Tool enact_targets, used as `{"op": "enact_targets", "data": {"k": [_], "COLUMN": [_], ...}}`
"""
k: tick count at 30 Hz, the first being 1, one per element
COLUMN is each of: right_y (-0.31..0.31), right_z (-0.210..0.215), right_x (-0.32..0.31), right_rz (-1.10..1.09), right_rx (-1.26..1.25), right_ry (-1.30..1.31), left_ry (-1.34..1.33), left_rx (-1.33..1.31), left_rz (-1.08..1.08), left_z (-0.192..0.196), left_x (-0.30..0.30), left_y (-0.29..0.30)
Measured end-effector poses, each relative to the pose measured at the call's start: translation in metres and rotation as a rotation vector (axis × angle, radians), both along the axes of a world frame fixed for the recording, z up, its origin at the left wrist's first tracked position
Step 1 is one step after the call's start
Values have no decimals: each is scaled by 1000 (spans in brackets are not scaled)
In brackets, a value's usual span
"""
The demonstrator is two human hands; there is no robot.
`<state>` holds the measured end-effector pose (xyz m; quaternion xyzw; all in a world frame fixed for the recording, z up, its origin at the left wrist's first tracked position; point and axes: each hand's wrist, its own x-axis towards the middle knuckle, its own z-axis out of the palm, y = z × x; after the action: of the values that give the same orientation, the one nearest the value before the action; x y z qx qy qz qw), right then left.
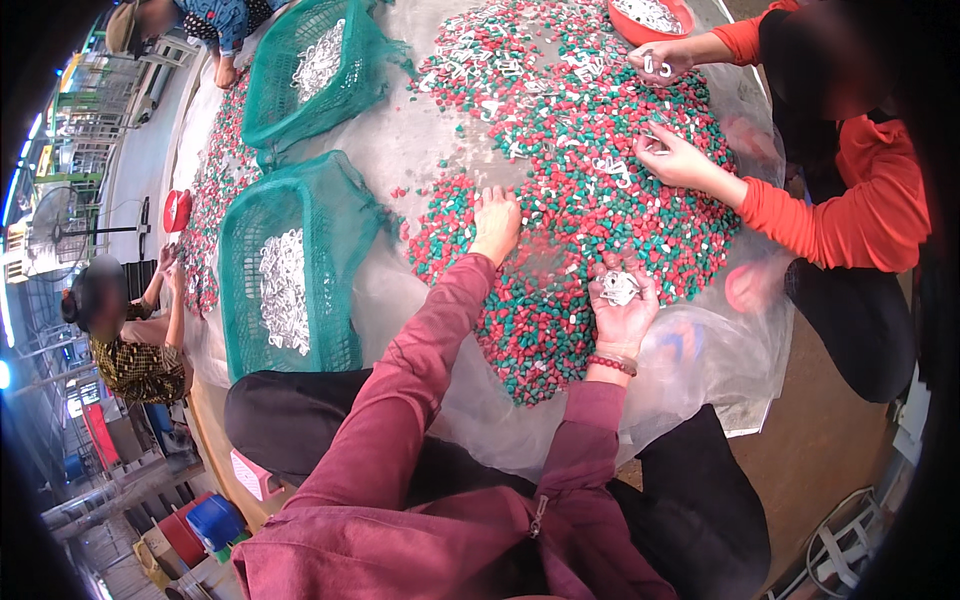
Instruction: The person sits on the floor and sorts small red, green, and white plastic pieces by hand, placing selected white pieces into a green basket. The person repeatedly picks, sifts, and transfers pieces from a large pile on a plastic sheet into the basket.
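My left hand point(495, 226) reaches palm-down onto a pile of small red and green pebble-like pieces point(560, 215). Its fingers lie slightly apart on the pieces, and nothing shows held in it. Nearer to me, my right hand point(628, 322) is turned palm up, fingers curled round a small heap of white plastic link-like pieces point(618, 289). A red bead bracelet point(612, 363) circles that wrist. More white link-like pieces point(612, 172) lie scattered among the red and green ones.
Two green mesh-lined baskets point(240, 290) point(262, 100) holding white pieces stand at the left. Across to the right, a person in orange point(880, 190) handles white pieces beside a red bowl point(660, 33). Others sit at the far left. Pale sheeting point(400, 310) covers the work surface.
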<state>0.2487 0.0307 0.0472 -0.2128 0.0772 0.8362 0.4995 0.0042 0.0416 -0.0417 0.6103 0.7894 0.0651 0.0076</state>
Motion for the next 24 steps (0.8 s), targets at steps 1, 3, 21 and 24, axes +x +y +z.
{"op": "enact_targets", "data": {"k": [1,3,21,24], "right_y": [2,6,8,9], "right_z": [0,-2,9,10], "right_x": [-1,-3,12,15], "right_rz": [19,9,-50,-59], "right_rx": [28,44,117,114], "right_ry": [31,-13,108,99], "left_ry": [-11,-58,-669,-1372], "left_rx": [34,6,-174,-205], "left_rz": [-5,0,77,197], "left_z": [0,2,108,111], "left_x": [1,2,18,42], "left_y": [1,6,76,88]}}
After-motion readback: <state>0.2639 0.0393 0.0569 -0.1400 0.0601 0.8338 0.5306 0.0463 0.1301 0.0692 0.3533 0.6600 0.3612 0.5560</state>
